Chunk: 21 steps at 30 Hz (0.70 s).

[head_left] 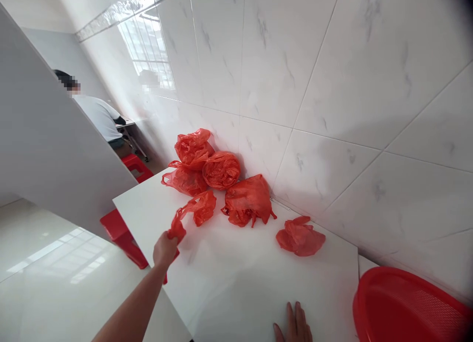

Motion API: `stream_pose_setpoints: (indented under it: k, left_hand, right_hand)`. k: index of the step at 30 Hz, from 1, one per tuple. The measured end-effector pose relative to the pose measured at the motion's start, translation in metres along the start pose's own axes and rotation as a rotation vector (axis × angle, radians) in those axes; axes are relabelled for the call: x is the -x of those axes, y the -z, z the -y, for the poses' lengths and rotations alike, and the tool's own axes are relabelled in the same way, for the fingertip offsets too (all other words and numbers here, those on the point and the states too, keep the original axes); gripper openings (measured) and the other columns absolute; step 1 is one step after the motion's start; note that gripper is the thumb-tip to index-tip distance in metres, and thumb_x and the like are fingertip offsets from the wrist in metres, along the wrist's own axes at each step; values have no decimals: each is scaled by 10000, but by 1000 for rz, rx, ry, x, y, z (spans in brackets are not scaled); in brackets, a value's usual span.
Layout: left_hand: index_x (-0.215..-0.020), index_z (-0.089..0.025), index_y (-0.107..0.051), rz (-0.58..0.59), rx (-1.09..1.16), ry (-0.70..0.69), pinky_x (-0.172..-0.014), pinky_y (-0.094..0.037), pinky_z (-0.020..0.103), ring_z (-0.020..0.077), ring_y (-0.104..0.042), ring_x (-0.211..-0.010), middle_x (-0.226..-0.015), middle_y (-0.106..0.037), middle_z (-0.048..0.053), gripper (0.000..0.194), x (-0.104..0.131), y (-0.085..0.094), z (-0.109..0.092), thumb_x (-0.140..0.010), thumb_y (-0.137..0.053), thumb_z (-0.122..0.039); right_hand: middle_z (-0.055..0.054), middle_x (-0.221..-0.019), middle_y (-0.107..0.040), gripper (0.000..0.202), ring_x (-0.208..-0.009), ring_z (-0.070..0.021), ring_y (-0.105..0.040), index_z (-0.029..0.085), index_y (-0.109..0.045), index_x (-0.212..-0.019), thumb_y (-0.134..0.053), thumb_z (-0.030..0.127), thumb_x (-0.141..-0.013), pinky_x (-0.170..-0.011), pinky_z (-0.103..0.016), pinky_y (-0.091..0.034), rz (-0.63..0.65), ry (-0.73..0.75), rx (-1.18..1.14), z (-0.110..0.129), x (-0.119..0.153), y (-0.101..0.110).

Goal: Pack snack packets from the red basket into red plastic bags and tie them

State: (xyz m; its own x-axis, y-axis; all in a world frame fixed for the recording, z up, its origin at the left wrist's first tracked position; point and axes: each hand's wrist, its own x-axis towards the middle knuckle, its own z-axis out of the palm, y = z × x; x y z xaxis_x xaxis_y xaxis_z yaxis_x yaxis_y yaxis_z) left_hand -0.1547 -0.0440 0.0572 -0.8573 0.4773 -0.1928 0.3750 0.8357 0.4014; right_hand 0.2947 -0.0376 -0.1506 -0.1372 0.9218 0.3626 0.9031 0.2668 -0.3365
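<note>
The left arm stretches forward toward twelve o'clock with the left hand [164,249] closed in a fist grip, while the right hand [294,324] lies flat, fingers together pointing to twelve o'clock.

bare white table [236,283] in front, red bags [221,170] crowding the tiled wall [332,85] behind

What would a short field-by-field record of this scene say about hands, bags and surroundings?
left hand: grips the handle of a red plastic bag
right hand: flat on the white table, holding nothing
other bags: five, by the tiled wall
red basin: at the table's right end
red stool: beside the table's left edge
background: a seated person
</note>
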Motion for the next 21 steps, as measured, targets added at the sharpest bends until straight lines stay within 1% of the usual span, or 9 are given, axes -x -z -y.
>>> stream_pose_setpoints:
  k: [3,6,8,10,12,14,17,19,21]
  left_hand:
    - [-1058,-152,-528,-47,34,68,-615,-467,308,241,-645,-776,-891,-648,98,332,-30,11,-17,-842,-384,-357]
    - [-1267,-141,-398,-102,28,86,-711,-495,380,310,-590,-1005,-1207,-532,184,570,-49,12,-42,-801,-466,-462]
    - [-1376,-204,-256,-145,-1,62,-839,-456,492,382,-395,-1243,-1426,-303,196,737,-54,6,-60,-753,-543,-472]
    - [-1413,-290,-168,-170,-60,-44,-953,-357,564,386,-160,-1366,-1519,-104,134,792,-56,-1,-76,-744,-576,-405]
    - [-1423,-307,-153,-147,-163,-204,-999,-298,571,374,-48,-1392,-1535,-27,110,775,-56,-10,-87,-765,-562,-332]
    - [-1401,-269,-256,-82,-262,-337,-985,-311,562,394,-56,-1385,-1526,-72,131,677,-54,-20,-95,-784,-533,-278]
    - [-1175,-211,-550,55,-324,-470,-958,-350,520,391,-224,-1334,-1416,-352,137,394,-43,-38,-102,-786,-492,-192]
    - [-1011,-165,-632,145,-356,-587,-953,-354,501,368,-360,-1254,-1258,-514,151,282,-23,-54,-103,-787,-463,-150]
    - [-942,-127,-650,237,-386,-716,-948,-349,503,358,-456,-1159,-1128,-590,163,247,9,-74,-101,-780,-465,-136]
  right_hand:
    - [-217,-1360,-446,713,-1245,-395,-424,161,-374,-1394,-250,620,-863,-894,-565,-413,18,44,24,-9,0,-4]
    - [-228,-1305,-497,719,-1196,-403,-471,154,-477,-1317,-303,657,-833,-839,-543,-450,23,88,34,-18,0,-9]
    - [-229,-1305,-498,703,-1199,-401,-469,151,-511,-1282,-311,653,-833,-836,-541,-452,23,87,31,-20,1,-10]
    - [-221,-1328,-480,676,-1218,-394,-454,153,-517,-1273,-321,635,-841,-853,-541,-447,38,75,27,-18,1,-8]
    - [-211,-1344,-470,660,-1225,-385,-451,158,-515,-1273,-348,627,-840,-867,-538,-444,60,72,21,-15,0,-4]
    - [-202,-1351,-467,650,-1226,-377,-452,164,-511,-1274,-359,624,-840,-879,-535,-441,68,66,11,-10,-1,1]
    - [-184,-1378,-446,618,-1248,-357,-435,176,-490,-1290,-355,596,-858,-917,-531,-420,58,42,-1,-2,-3,8]
    - [-177,-1397,-426,601,-1265,-344,-419,173,-477,-1300,-380,571,-860,-946,-523,-404,61,32,-4,3,-3,12]
    - [-175,-1410,-412,587,-1283,-336,-399,158,-476,-1302,-415,533,-855,-978,-518,-382,95,2,-9,7,-5,18]
